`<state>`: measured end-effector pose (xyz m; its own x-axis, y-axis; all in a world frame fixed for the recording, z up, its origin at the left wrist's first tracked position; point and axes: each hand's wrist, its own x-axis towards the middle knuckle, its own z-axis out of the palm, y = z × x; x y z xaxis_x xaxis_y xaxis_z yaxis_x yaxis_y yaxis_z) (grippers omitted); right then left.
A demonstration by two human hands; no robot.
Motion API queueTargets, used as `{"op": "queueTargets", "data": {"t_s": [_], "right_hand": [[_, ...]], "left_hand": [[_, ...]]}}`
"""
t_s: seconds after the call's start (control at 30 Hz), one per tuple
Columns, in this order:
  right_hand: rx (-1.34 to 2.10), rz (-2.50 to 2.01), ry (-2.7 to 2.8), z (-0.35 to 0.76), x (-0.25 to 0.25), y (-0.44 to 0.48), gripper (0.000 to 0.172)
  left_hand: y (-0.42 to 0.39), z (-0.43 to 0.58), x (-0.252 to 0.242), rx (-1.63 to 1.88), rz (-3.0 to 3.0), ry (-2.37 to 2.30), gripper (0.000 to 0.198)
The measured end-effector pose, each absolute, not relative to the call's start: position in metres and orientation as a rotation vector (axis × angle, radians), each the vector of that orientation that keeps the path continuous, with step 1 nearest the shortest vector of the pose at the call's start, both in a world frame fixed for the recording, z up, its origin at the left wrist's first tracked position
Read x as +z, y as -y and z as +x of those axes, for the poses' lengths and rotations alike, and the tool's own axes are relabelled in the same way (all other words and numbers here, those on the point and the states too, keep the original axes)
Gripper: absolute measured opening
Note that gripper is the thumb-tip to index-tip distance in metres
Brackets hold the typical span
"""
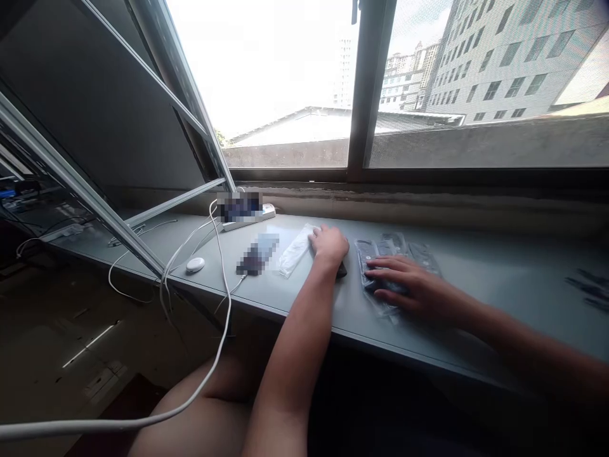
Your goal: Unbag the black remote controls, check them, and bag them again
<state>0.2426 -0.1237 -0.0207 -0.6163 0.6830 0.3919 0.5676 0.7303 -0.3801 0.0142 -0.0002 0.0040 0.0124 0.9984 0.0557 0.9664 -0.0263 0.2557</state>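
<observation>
My left hand is on the table with its fingers bent, partly hidden from me. Its fingertips meet the upper right edge of a clear plastic bag with something white inside. Under the palm and wrist a dark object pokes out; its kind is hidden. My right hand lies flat with fingers stretched apart over clear plastic packets that hold dark items. More of these packets show behind that hand.
Left of the white bag lies a blurred phone-like thing with a cable. A round white disc, a power strip and a looping white cable are further left. A metal frame slants there. Dark strips lie far right.
</observation>
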Motion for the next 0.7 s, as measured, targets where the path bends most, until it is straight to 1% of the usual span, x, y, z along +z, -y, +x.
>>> {"op": "queueTargets", "data": {"t_s": [0.13,0.27,0.47,0.5,0.57,0.63,0.67,0.7], "right_hand": [[0.294,-0.943,2.427,0.243,-0.021,0.123,0.045],[0.293,-0.945,2.431,0.242,-0.019,0.124,0.045],[0.301,-0.943,2.413,0.241,-0.019,0.126,0.044],[0.303,-0.952,2.405,0.242,-0.019,0.126,0.046],[0.323,-0.999,2.362,0.242,-0.019,0.126,0.06],[0.355,-1.068,2.277,0.243,-0.019,0.126,0.074],[0.366,-1.102,2.225,0.243,-0.02,0.125,0.078],[0.374,-1.133,2.172,0.243,-0.02,0.125,0.081]], "left_hand": [[-0.004,0.014,0.005,0.329,2.008,-2.198,0.055],[-0.007,0.011,0.007,0.298,1.986,-2.136,0.061],[-0.006,0.01,0.008,0.408,2.013,-2.1,0.049],[-0.007,0.01,0.008,0.479,2.034,-2.069,0.046],[-0.01,0.013,0.01,0.745,2.101,-1.889,0.04],[-0.013,0.019,0.012,1.062,2.093,-1.533,0.039],[-0.015,0.022,0.012,1.166,2.02,-1.334,0.039],[-0.016,0.025,0.013,1.192,1.923,-1.141,0.038]]}}
